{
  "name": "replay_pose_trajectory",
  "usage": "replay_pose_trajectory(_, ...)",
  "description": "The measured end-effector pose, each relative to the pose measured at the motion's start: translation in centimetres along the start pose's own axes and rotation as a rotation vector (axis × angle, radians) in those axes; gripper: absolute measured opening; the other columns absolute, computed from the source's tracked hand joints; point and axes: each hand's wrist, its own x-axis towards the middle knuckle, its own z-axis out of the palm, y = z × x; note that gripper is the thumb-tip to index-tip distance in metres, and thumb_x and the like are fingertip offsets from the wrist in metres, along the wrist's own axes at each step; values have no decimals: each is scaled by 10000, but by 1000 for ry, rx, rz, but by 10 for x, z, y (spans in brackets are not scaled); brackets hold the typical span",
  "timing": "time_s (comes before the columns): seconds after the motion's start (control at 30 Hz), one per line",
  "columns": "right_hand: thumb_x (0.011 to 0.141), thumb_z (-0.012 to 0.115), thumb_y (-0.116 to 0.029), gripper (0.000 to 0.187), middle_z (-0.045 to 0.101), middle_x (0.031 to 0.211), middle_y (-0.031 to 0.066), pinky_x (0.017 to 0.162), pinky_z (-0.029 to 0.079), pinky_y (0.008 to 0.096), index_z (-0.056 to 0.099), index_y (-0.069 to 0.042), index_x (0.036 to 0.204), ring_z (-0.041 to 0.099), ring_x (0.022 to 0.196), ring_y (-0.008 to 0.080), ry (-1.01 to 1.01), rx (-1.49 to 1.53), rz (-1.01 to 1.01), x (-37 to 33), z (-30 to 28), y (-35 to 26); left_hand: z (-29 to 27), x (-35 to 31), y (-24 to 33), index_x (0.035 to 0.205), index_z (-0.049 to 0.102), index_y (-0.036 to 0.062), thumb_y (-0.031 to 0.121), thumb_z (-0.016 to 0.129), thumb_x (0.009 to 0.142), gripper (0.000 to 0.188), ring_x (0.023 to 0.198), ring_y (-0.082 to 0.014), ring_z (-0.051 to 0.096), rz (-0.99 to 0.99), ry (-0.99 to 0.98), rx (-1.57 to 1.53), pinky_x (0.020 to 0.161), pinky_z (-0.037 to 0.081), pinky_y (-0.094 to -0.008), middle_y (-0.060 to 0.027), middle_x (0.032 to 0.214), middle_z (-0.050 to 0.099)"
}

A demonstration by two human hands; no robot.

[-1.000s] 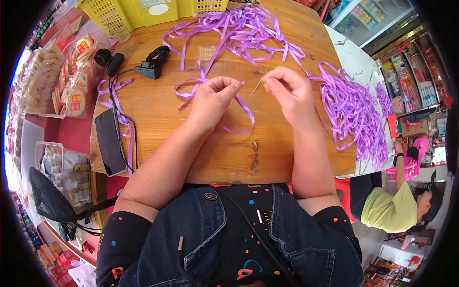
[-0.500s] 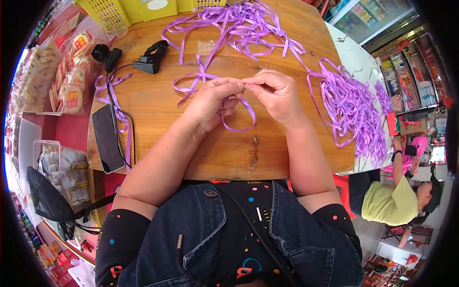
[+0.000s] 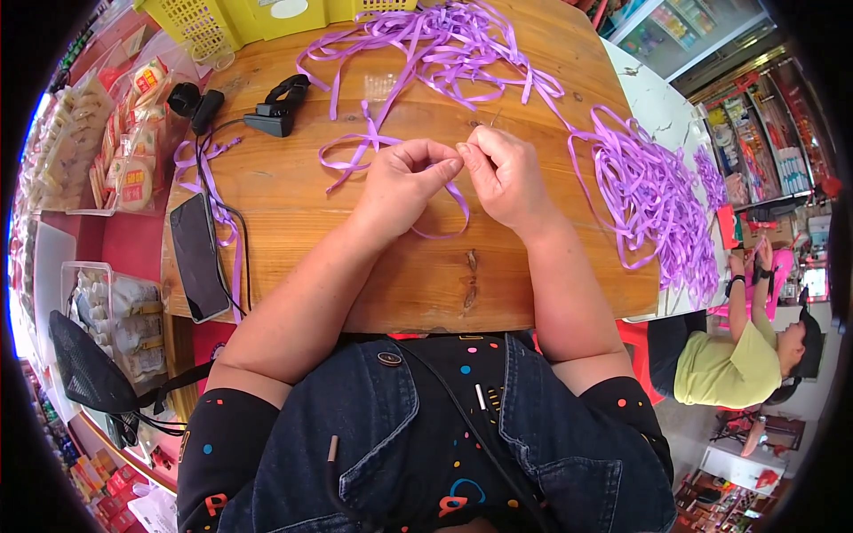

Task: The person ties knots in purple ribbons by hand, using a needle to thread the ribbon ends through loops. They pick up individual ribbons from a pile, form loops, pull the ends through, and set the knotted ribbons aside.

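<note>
A narrow purple ribbon [image 3: 465, 213] hangs in a loop below my left hand [image 3: 402, 184], whose thumb and forefinger are pinched together on it. Right beside it, almost fingertip to fingertip, my right hand [image 3: 508, 178] is closed in a pinch at the same ribbon; the bit between the fingers is mostly hidden. Both hands are held over the wooden table [image 3: 418, 289]. Just past my left hand lies a crossed loop of loose ribbon [image 3: 342, 165].
Tangled purple ribbon heaps lie at the far side [image 3: 444, 44] and on the right [image 3: 653, 195]. On the left are a black phone [image 3: 199, 256], a cable and black strapped devices [image 3: 277, 107]. A yellow basket [image 3: 258, 19] stands at the back. A person in a yellow-green shirt [image 3: 729, 369] is off right.
My right hand has curled tighter and turned at the wrist. My left fingers have bent more, and the hanging ribbon loop has become a little smaller.
</note>
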Motion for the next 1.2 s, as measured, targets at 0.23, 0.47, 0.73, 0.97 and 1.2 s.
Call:
replay_pose_trajectory(0.23, 880, 538, -112, 246, 424, 572, 68, 472, 307, 284, 475, 2, 671, 377, 540, 122, 8, 151, 192, -3, 6, -3, 1, 0, 0, 888, 633, 4, 84, 641, 836, 96, 708, -39, 524, 99, 25, 52, 622, 427, -184, 7, 795, 609)
replay_pose_trajectory(0.47, 891, 558, -142, 181, 541, 665, -28, 533, 356, 198, 584, -18, 762, 451, 606, 44, 74, 530, 428, -2, 2, 7, -2, 0, 11, 847, 628, 39, 119, 638, 838, 81, 579, -6, 434, -40, 68, -20, 504, 335, -163, 56, 687, 545)
replay_pose_trajectory(0.73, 831, 598, -8, 129, 615, 838, 26, 677, 443, 195, 639, 0, 953, 559, 765, 77, 5, 557, 362, -2, 3, 1, -6, 2, 9, 823, 618, 75, 184, 632, 842, 111, 455, -9, 341, -127, 65, -182, 411, 237, -174, 72, 592, 483)
replay_pose_trajectory(0.97, 799, 612, 29, 108, 614, 805, 38, 661, 445, 210, 651, 10, 898, 562, 755, 88, 11, 447, 252, -2, 3, 1, -6, 0, 11, 833, 617, 70, 193, 626, 847, 124, 458, -11, 342, -179, 25, -260, 411, 233, -173, 67, 599, 487)
replay_pose_trajectory(1.2, 811, 596, -5, 17, 580, 731, 58, 569, 416, 241, 593, 11, 804, 530, 652, 129, 70, 220, 138, 0, 3, -2, -1, -1, 11, 845, 627, 58, 189, 628, 847, 132, 467, -6, 334, -152, 41, -145, 412, 219, -177, 64, 612, 500)
